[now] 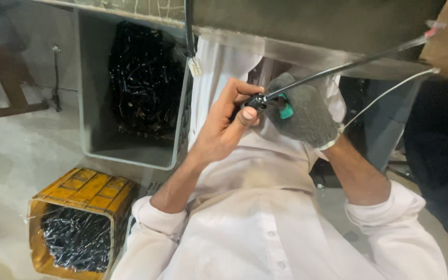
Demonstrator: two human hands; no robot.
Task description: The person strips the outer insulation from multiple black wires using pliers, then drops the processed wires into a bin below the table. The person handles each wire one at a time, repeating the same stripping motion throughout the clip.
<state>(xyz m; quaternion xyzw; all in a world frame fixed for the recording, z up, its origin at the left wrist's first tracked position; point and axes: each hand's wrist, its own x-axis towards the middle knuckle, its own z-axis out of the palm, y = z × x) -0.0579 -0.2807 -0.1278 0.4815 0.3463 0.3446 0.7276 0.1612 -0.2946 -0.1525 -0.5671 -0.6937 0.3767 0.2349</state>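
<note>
Here, both hands met on a black cable's end.
The bare left hand [224,127] pinched the connector [257,101]; the gloved right hand [307,111] gripped beside it, the black cable [348,66] running up-right.

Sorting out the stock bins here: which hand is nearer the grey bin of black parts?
Left. The bare left hand is just right of the grey bin; the gloved right hand lies farther right.

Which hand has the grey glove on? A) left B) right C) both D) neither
B: the right hand wears a grey knit glove and grips the black cable near its end, while the left hand is bare and pinches the cable's tip.
</note>
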